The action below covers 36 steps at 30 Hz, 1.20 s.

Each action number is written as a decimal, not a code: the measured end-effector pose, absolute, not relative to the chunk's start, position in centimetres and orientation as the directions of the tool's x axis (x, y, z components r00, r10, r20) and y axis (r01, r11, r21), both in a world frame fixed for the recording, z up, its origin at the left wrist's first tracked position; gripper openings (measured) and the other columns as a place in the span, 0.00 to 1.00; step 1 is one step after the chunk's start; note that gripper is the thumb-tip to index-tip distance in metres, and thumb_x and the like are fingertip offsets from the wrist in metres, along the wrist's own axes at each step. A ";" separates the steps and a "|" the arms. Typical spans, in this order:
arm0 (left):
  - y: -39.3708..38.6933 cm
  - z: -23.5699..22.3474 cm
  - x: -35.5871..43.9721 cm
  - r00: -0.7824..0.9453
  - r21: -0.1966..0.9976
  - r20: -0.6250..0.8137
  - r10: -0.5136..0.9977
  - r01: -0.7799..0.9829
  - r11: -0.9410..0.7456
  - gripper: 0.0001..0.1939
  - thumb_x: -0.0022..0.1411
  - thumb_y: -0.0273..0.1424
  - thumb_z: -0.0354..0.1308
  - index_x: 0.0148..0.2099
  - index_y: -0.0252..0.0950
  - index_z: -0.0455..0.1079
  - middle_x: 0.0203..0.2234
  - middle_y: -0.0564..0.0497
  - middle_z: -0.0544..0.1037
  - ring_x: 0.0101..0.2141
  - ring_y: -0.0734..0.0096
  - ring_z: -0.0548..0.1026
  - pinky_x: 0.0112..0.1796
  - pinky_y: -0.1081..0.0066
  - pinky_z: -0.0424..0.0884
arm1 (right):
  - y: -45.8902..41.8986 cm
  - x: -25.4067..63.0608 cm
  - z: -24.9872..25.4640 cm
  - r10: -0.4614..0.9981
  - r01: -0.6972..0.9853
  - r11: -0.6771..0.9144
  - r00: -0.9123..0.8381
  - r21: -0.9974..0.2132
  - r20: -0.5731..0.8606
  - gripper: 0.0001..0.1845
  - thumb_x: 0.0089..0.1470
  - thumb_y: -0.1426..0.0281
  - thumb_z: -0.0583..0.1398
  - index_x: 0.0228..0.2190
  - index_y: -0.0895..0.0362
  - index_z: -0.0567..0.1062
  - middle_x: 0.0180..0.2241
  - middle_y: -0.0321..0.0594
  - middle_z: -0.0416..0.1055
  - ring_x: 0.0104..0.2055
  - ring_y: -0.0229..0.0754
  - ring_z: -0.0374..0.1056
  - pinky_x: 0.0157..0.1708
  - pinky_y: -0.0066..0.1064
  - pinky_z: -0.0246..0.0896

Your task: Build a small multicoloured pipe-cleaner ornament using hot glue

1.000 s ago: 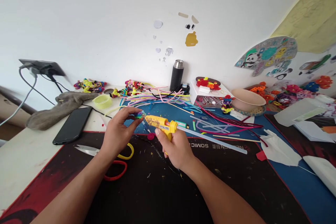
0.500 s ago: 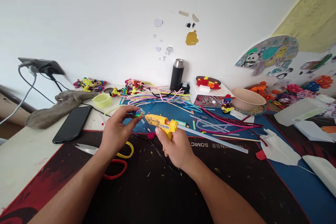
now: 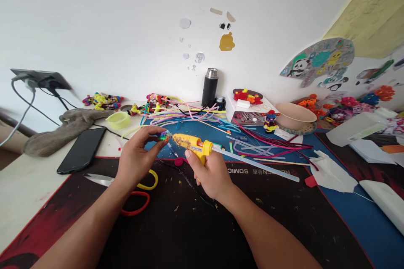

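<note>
A: Which step looks to be in hand?

B: Applying glue, I'd judge. The yellow plastic glue gun, with a long translucent glue stick jutting from its back, points its nozzle at a small fuzzy multicoloured piece just left of it. Whether tip and piece touch, I can't tell.

A: And the grips?

B: The left hand has thumb and fingertips closed in a pinch on that piece. The right hand is wrapped round the gun's handle; its trigger finger is hidden, so I can't tell if it squeezes.

A: Pose?

B: Both arms reach forward and inward over the black desk mat below the gun, the left fingers turned toward the nozzle.

A: The next move?

B: It probably calls for a steady pinch and small, careful nozzle adjustments, fingertips clear of the tip.
</note>
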<state>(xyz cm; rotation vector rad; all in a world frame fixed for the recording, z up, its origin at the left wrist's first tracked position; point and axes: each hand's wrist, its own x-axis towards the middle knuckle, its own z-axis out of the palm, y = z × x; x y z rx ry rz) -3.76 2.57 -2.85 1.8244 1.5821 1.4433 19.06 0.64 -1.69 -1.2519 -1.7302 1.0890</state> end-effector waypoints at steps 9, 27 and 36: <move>2.4 -2.6 -3.7 -0.141 0.760 0.489 0.861 0.553 -0.341 0.13 0.67 0.43 0.68 0.50 0.46 0.80 0.46 0.50 0.85 0.41 0.58 0.83 0.47 0.59 0.80 | 0.4 19.0 -1.5 0.959 0.349 0.165 -0.275 -0.923 0.068 0.28 0.69 0.46 0.57 0.26 0.53 0.73 0.14 0.33 0.64 0.21 0.42 0.68 0.24 0.30 0.58; 2.4 -2.6 -3.7 -0.172 0.812 0.451 0.876 0.486 -0.323 0.15 0.65 0.43 0.71 0.50 0.45 0.80 0.46 0.51 0.85 0.41 0.60 0.83 0.45 0.62 0.80 | 0.7 19.2 -1.6 0.955 0.327 0.217 -0.265 -0.920 0.131 0.25 0.70 0.49 0.58 0.27 0.53 0.74 0.15 0.33 0.64 0.21 0.42 0.69 0.24 0.29 0.60; 2.3 -2.6 -3.8 -0.141 0.796 0.473 0.870 0.491 -0.354 0.13 0.66 0.41 0.70 0.51 0.46 0.81 0.47 0.50 0.85 0.41 0.60 0.83 0.46 0.60 0.80 | 0.8 19.2 -1.8 0.957 0.344 0.224 -0.253 -0.912 0.139 0.25 0.71 0.50 0.59 0.30 0.54 0.77 0.16 0.33 0.66 0.23 0.43 0.72 0.26 0.29 0.62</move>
